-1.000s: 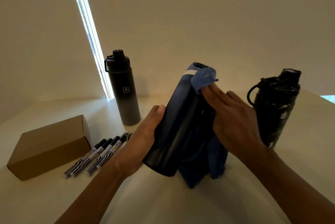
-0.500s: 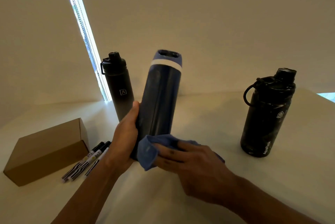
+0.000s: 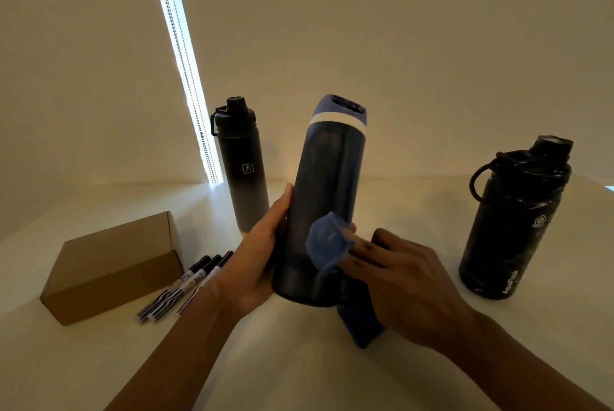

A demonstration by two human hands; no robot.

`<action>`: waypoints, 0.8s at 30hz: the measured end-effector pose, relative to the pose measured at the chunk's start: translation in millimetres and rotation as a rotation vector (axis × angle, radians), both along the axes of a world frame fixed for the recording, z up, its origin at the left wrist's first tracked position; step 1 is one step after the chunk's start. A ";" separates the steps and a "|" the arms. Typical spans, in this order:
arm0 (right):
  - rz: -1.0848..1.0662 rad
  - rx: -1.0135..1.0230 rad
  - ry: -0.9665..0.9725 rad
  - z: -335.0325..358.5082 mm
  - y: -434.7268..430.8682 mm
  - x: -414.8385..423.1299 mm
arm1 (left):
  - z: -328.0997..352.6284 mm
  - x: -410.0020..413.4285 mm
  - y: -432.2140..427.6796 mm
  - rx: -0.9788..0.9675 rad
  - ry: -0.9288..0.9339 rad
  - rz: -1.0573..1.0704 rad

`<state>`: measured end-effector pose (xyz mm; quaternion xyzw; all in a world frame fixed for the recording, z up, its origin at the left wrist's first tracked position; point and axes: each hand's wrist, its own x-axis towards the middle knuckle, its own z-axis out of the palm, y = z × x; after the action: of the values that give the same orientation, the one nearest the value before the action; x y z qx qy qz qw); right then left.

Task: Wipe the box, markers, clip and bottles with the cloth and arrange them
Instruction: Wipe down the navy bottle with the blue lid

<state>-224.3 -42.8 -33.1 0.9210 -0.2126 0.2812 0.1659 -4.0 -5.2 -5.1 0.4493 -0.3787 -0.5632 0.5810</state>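
In the head view, the left grip (image 3: 255,264) curls round the lower half of the navy bottle (image 3: 327,184), thumb up its side, holding it at the middle of the frame with its top leaning toward 1 o'clock. The right grip (image 3: 408,287) lies nearly flat, fingers almost straight, pressing the blue cloth (image 3: 327,244) against the bottle's lower front; the rest of the cloth hangs under the palm. On the tabletop (image 3: 332,374), a slim black bottle (image 3: 244,174) stands at 11 o'clock from the navy one and a wide black bottle (image 3: 511,228) at 3 o'clock, well apart. The cardboard box (image 3: 113,264) sits at 8 o'clock, the markers (image 3: 186,287) just beside it.
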 end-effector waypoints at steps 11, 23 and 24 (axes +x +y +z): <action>-0.148 -0.008 -0.378 29.5 -37.2 -21.1 | 0.1 -18.9 7.7 0.062 -0.126 -0.127; 0.024 0.079 -0.027 -2.5 8.0 6.2 | 2.0 -5.3 -0.1 -0.031 -0.063 0.053; 0.081 0.095 -0.006 -8.4 11.5 10.6 | 3.2 -3.2 -2.1 -0.032 -0.022 0.107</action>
<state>-213.8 -31.3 -41.4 0.9349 -0.1888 0.2799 0.1098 -7.1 -7.4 -1.9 0.4657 -0.3695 -0.5201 0.6133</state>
